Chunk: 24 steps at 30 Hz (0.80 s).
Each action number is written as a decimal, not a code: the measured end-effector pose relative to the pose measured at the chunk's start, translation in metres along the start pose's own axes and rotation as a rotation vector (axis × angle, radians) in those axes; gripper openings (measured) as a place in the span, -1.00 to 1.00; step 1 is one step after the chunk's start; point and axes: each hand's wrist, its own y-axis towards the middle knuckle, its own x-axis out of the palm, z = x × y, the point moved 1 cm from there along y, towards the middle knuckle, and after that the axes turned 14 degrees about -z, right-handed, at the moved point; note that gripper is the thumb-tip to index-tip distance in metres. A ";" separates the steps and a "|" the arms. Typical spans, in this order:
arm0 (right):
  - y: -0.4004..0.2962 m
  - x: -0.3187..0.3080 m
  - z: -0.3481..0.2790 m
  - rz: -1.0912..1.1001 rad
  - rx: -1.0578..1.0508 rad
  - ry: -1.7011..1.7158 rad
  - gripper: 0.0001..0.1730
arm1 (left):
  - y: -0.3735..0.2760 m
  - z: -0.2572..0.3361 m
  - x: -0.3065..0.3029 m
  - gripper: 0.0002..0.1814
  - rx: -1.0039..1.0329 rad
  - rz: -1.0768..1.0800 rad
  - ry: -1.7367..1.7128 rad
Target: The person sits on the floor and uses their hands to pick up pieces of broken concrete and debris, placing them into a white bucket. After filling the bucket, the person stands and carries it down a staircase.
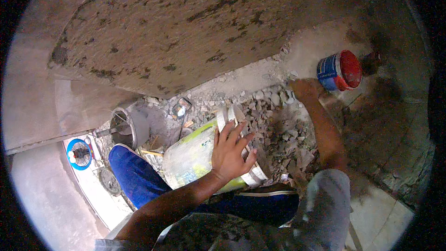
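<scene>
A large whitish plastic bucket (190, 160) with green-yellow patches lies on its side, its mouth towards a heap of stone rubble (282, 136). Spread over the bucket near its rim is my left hand (231, 153), fingers apart, palm resting on the wall. My right hand (303, 89) reaches to the far edge of the rubble; it is dark and blurred, and its fingers and anything in them cannot be made out. Just right of it, a smaller blue and red bucket (327, 71) lies tilted, showing its red inside.
A rough plastered surface (195, 31) slants across the top. At the left are a grey bucket (141, 129), a blue round fan (80, 154) and a dish of grey material (109, 181). Small debris and a wooden stick (152, 153) lie near my blue-clad knee.
</scene>
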 end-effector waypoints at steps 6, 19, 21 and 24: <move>-0.049 0.018 0.058 0.386 0.075 0.203 -0.50 | 0.002 0.004 -0.002 -0.54 0.020 -0.013 -0.012; -0.007 -0.006 0.065 0.217 0.358 0.349 -0.46 | 0.002 0.003 0.000 -0.54 0.049 0.001 0.021; 0.014 -0.021 0.057 0.258 0.350 0.341 -0.51 | 0.005 0.006 -0.003 -0.55 0.053 -0.004 0.036; 0.035 -0.026 0.028 0.348 0.388 0.382 -0.57 | 0.001 0.001 -0.002 -0.56 0.043 0.008 0.048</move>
